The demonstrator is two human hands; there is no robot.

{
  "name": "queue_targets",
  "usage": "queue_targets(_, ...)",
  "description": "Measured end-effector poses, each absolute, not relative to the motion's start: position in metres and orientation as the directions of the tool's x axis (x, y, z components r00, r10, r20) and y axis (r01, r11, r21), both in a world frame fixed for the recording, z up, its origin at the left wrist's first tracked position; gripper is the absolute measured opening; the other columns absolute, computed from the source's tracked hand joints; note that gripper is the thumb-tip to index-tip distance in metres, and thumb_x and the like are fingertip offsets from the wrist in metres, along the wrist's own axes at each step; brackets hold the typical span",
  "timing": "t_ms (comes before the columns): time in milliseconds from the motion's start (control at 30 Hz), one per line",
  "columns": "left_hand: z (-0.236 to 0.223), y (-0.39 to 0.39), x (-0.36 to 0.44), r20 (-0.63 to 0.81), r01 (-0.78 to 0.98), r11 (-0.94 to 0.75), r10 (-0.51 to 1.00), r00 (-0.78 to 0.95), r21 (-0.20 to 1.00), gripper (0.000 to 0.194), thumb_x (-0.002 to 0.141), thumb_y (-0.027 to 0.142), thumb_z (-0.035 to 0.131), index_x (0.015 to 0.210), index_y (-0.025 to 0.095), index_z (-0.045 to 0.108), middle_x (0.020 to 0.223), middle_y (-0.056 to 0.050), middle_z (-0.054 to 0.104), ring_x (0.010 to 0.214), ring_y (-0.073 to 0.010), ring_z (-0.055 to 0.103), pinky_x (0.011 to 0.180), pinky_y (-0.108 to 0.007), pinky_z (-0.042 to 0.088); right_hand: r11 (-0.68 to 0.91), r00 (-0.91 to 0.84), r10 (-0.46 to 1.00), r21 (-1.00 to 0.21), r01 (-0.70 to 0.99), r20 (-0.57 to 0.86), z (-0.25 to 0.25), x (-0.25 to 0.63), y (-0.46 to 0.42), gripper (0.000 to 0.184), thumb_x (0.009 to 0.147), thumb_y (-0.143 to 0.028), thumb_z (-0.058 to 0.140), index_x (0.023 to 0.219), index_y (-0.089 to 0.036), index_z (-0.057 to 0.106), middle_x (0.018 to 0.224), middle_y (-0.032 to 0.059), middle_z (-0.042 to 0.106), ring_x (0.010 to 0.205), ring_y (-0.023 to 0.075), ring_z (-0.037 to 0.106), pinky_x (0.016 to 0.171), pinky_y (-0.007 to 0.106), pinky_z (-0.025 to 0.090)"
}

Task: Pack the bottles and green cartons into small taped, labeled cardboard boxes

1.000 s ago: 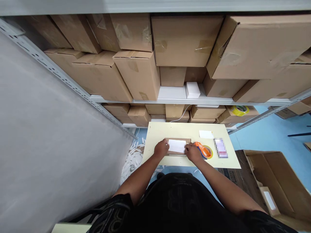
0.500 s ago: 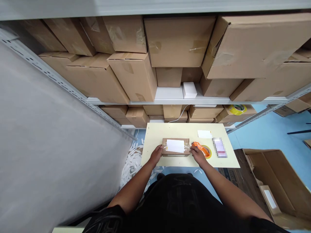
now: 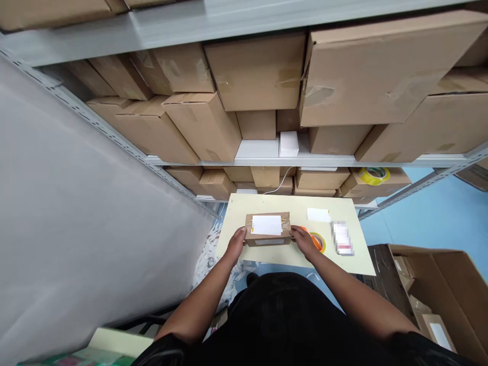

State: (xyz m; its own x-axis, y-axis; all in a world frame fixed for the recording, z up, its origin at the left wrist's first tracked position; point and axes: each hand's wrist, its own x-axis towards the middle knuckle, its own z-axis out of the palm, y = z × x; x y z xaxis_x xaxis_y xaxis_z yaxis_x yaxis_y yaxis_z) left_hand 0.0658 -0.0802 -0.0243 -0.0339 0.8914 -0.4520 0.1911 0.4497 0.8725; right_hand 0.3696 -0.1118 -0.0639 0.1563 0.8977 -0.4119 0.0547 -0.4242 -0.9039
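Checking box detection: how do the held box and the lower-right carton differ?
The box is closed; the carton stands open, with smaller boxes inside. The box is far smaller than the carton. The left hand and right hand hold the box; neither touches the carton. Both are brown cardboard.

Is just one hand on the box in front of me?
No, the left hand and right hand both touch the box, at opposite ends.

free: tabletop (image 3: 267, 203) beyond carton (image 3: 267, 237) | blocked rightward: orange tape dispenser (image 3: 315, 242)
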Motion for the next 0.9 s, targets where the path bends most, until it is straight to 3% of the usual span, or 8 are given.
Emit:
queue_targets(233,0.034,-0.077,0.111,-0.307,0.152,0.321,0.946,-0.107,0.935,0.062,0.094,0.069,0.048,0.130,0.023,0.068,0.138,-0.012,0.068,0.123,-0.0305,0.062,0.094,-0.043,0.054,-0.328,0.087,0.940,-0.944,-0.036,-0.330,-0.012,0.409,-0.084,0.046,0.084,-0.053,0.064,0.117,-0.025,0.078,0.123,0.0056,0.077,0.107,0.0267,0.070,0.092,0.038,0.057)
queue_targets(400,0.056,-0.061,0.137,-0.265,0.170,0.275,0.961,-0.077,0.947,0.062,0.094,0.067,0.047,0.132,0.022,0.068,0.135,-0.012,0.070,0.123,-0.0304,0.062,0.095,-0.043,0.053,-0.290,0.149,0.942,-0.953,-0.093,-0.301,0.012,0.430,-0.077,0.042,0.083,-0.051,0.067,0.113,-0.025,0.080,0.120,0.0054,0.078,0.106,0.0269,0.070,0.092,0.039,0.056)
queue_targets(900,0.062,0.024,0.222,-0.215,0.201,0.140,0.878,0.428,0.970,0.057,0.098,0.062,0.045,0.137,0.026,0.067,0.144,-0.010,0.065,0.127,-0.0303,0.061,0.097,-0.043,0.053,-0.186,0.645,0.719,-0.966,-0.182,-0.260,0.029,0.486,-0.115,0.045,0.081,-0.056,0.070,0.109,-0.022,0.081,0.119,0.0073,0.078,0.109,0.0286,0.070,0.091,0.040,0.058)
